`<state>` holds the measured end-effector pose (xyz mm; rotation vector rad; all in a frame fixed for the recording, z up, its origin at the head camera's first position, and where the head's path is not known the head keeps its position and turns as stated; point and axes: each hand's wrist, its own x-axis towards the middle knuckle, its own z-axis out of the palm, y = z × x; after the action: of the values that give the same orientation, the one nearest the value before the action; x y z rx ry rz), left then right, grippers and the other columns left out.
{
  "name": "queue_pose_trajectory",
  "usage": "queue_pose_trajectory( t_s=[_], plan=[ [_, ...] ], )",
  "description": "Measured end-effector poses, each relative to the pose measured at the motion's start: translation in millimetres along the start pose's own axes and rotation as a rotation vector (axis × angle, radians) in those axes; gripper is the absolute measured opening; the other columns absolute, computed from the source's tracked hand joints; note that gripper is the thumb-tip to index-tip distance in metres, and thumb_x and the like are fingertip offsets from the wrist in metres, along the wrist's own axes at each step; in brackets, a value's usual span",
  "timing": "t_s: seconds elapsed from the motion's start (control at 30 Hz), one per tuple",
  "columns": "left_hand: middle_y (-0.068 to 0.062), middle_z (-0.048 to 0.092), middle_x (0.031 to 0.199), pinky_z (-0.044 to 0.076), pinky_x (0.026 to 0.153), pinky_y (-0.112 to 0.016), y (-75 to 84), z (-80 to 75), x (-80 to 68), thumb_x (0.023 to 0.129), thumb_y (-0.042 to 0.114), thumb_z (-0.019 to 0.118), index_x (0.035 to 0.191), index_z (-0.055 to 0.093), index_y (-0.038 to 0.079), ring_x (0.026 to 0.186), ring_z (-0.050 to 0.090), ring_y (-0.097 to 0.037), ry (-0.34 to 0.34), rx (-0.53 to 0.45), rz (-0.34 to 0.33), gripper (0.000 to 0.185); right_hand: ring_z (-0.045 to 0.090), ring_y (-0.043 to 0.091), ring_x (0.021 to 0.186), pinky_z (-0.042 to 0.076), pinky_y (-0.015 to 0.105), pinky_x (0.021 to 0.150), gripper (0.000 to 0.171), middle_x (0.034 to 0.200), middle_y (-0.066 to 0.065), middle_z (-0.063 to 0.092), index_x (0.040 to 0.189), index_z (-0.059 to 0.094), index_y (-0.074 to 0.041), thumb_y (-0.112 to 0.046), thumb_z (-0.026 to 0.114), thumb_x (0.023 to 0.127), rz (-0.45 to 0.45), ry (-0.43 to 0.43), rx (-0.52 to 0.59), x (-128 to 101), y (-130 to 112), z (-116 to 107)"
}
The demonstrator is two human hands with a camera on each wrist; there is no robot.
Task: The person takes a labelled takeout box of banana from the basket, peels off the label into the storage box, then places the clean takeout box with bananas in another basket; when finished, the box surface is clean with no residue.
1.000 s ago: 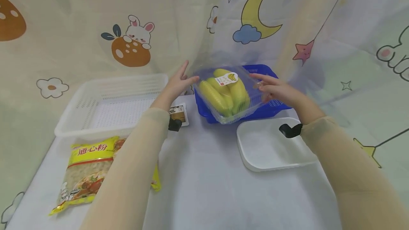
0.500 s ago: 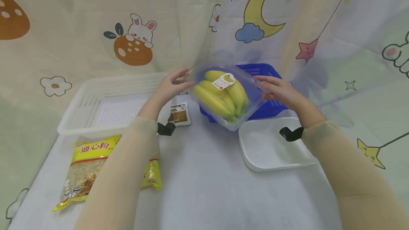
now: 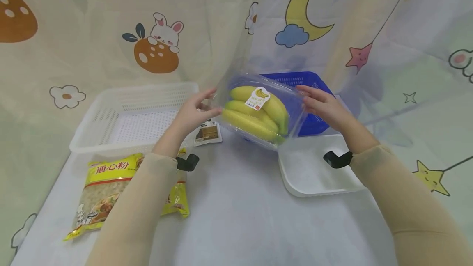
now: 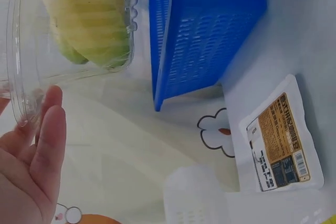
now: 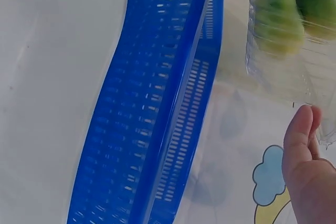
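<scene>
In the head view, the clear box (image 3: 292,106) of bananas (image 3: 251,124) is a little more to the left than half a second ago and more turned. The left hand (image 3: 190,114) and the right hand (image 3: 323,106) hold its two ends in bent fingers, above the counter (image 3: 240,225), before the blue basket (image 3: 312,128) at the far edge. The left hand covers the upper side of the small packet (image 3: 208,134), and a sleeve hides much of one pasta bag (image 3: 177,200) toward the left edge.

In the left wrist view, the fingers pinch the box's rim; the bananas are cut off above.

In the right wrist view, the thumb is at the box's corner; how the other fingers lie behind it is hard to say.
</scene>
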<state>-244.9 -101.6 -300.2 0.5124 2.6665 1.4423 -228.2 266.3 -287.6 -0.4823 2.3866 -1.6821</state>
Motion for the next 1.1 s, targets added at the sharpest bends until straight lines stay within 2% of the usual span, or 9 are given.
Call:
queue_pose_trajectory(
  t_s=[0.13, 0.23, 0.3, 0.4, 0.47, 0.7, 0.83, 1.0, 1.1],
  plan=[
    [0.002, 0.042, 0.139, 0.049, 0.074, -0.034, 0.3, 1.1, -12.0, 0.077, 0.045, 0.067, 0.139, 0.033, 0.035, 0.099, 0.054, -0.02, 0.011, 0.064, 0.017, 0.072, 0.043, 0.01, 0.112, 0.037, 0.03, 0.102, 0.054, 0.142, 0.005, 0.03, 0.145, 0.022, -0.018, -0.027, 0.043, 0.095, 0.018, -0.011, -0.046, -1.3, -0.8, 3.3],
    [0.006, 0.041, 0.14, 0.049, 0.069, -0.031, 2.4, 0.8, -22.5, 0.076, 0.052, 0.065, 0.139, 0.032, 0.037, 0.094, 0.054, -0.018, 0.023, 0.146, 0.016, 0.073, 0.039, 0.016, 0.12, 0.03, 0.046, 0.106, 0.056, 0.149, 0.006, 0.024, 0.145, 0.021, -0.026, -0.028, 0.045, 0.094, 0.048, -0.009, -0.111, -1.6, -1.1, 7.4],
    [0.007, 0.041, 0.14, 0.048, 0.067, -0.031, 4.0, 0.5, -30.1, 0.075, 0.056, 0.063, 0.139, 0.031, 0.038, 0.093, 0.055, -0.017, 0.034, 0.204, 0.008, 0.073, 0.039, 0.02, 0.122, 0.033, 0.044, 0.105, 0.058, 0.148, 0.006, 0.025, 0.144, 0.021, -0.027, -0.028, 0.047, 0.093, 0.054, -0.012, -0.141, -1.3, -1.1, 10.5],
    [0.008, 0.041, 0.139, 0.048, 0.067, -0.031, 6.7, -0.2, -41.8, 0.074, 0.061, 0.06, 0.139, 0.031, 0.037, 0.094, 0.056, -0.016, 0.05, 0.284, -0.013, 0.075, 0.04, 0.024, 0.123, 0.04, 0.028, 0.098, 0.059, 0.148, 0.006, 0.027, 0.145, 0.021, -0.024, -0.026, 0.049, 0.093, 0.046, -0.032, -0.179, -1.1, -1.4, 14.7],
    [0.007, 0.042, 0.14, 0.048, 0.069, -0.032, 7.6, -0.1, -49.5, 0.074, 0.062, 0.06, 0.14, 0.031, 0.035, 0.094, 0.058, -0.017, 0.051, 0.316, -0.022, 0.076, 0.039, 0.026, 0.124, 0.042, 0.024, 0.095, 0.061, 0.149, 0.005, 0.025, 0.145, 0.021, -0.021, -0.025, 0.05, 0.092, 0.037, -0.056, -0.187, -2.1, -2.9, 17.6],
    [0.009, 0.044, 0.138, 0.047, 0.065, -0.028, 6.4, 4.3, -80.3, 0.072, 0.067, 0.058, 0.14, 0.033, 0.033, 0.088, 0.059, -0.013, 0.078, 0.366, -0.068, 0.08, 0.033, 0.032, 0.13, 0.039, 0.049, 0.099, 0.064, 0.151, 0.006, 0.02, 0.145, 0.02, -0.014, -0.021, 0.053, 0.091, 0.015, -0.138, -0.204, -9.3, -6.9, 31.0],
    [0.005, 0.05, 0.132, 0.046, 0.061, -0.026, 7.2, 6.6, -97.7, 0.07, 0.07, 0.056, 0.14, 0.031, 0.034, 0.085, 0.061, -0.013, 0.086, 0.394, -0.093, 0.082, 0.035, 0.031, 0.129, 0.041, 0.048, 0.097, 0.064, 0.15, 0.005, 0.022, 0.144, 0.022, -0.016, -0.021, 0.055, 0.09, -0.011, -0.159, -0.257, -15.8, -9.1, 40.9],
    [0.001, 0.066, 0.102, 0.042, 0.055, -0.024, 8.5, 9.6, -121.1, 0.066, 0.077, 0.052, 0.139, 0.033, 0.037, 0.084, 0.062, -0.014, 0.101, 0.468, -0.14, 0.085, 0.034, 0.033, 0.13, 0.04, 0.049, 0.097, 0.065, 0.149, 0.006, 0.022, 0.145, 0.021, -0.017, -0.02, 0.055, 0.09, -0.047, -0.207, -0.313, -24.4, -8.2, 53.1],
    [0.002, 0.067, 0.096, 0.041, 0.055, -0.025, 7.1, 11.6, -134.1, 0.066, 0.078, 0.05, 0.138, 0.033, 0.037, 0.085, 0.063, -0.013, 0.106, 0.499, -0.162, 0.085, 0.033, 0.034, 0.13, 0.042, 0.048, 0.096, 0.066, 0.149, 0.008, 0.021, 0.145, 0.021, -0.016, -0.02, 0.057, 0.089, -0.051, -0.236, -0.319, -27.0, -6.1, 60.6]
  ],
)
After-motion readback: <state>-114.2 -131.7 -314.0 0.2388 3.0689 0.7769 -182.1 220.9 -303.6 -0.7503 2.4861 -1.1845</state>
